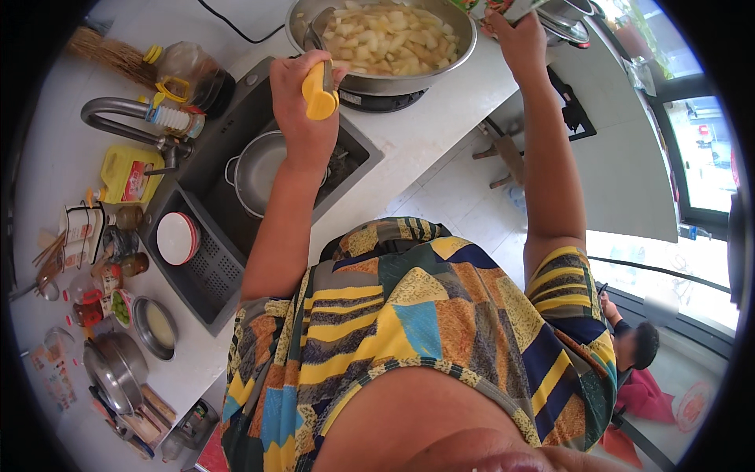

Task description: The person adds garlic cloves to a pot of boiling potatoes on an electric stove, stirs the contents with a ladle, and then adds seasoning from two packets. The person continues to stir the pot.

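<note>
My left hand (298, 109) grips the yellow handle (318, 100) of a metal cooking utensil. Its metal head (318, 29) dips into the left side of a wide stainless steel pan (377, 84), partly hidden by the food. Chunks of pale, cut food (389, 38) in liquid fill the pan, which rests on a round black electric hob (386, 101). To the right of the pan, my right hand (522, 38) holds a pale, thin item with red and green on it (501, 6). The top edge of the picture cuts that item off, so its kind is unclear.
Below my left forearm a dark sink (215, 171) holds a two-handled pot (239, 177). A drainer basket (215, 268) carries white bowls (176, 239). Bottles, a faucet (118, 106) and a steel pot (115, 371) line the wall side. Another person (628, 348) is at lower right.
</note>
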Available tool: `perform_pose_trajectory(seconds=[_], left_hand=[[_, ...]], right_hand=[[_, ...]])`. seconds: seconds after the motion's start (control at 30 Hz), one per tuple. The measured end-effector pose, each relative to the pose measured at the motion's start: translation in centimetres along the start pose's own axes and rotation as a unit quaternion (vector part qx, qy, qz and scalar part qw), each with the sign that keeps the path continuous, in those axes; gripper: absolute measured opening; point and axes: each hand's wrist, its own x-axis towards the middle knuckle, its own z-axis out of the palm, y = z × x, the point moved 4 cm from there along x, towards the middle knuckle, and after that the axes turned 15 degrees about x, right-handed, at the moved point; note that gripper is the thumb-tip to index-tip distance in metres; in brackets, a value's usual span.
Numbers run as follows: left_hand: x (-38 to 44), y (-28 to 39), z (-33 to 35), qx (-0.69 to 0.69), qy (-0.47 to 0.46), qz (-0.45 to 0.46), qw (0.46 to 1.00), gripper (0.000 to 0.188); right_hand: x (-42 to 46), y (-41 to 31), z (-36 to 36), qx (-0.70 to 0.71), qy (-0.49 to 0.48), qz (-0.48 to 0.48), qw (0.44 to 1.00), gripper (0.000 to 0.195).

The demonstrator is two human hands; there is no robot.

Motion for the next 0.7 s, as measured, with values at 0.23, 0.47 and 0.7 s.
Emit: perform_pose_trajectory(seconds=[0.23, 0.47, 0.7], left_hand=[[-0.7, 0.7, -0.7, -0.043, -0.019, -0.041, 0.998, 0.042], [-1.1, 0.9, -0.7, -0.097, -0.038, -0.076, 0.992, 0.033], [-1.1, 0.4, -0.7, -0.081, -0.049, -0.047, 0.994, 0.048]], right_hand=[[2.6, -0.1, 2.2, -0.176, -0.027, -0.079, 0.981, 0.04], [5.1, 0.3, 4.2, -0.224, -0.062, -0.075, 0.97, 0.039], [3.3, -2.0, 0.7, -0.224, -0.053, -0.052, 0.972, 0.033]])
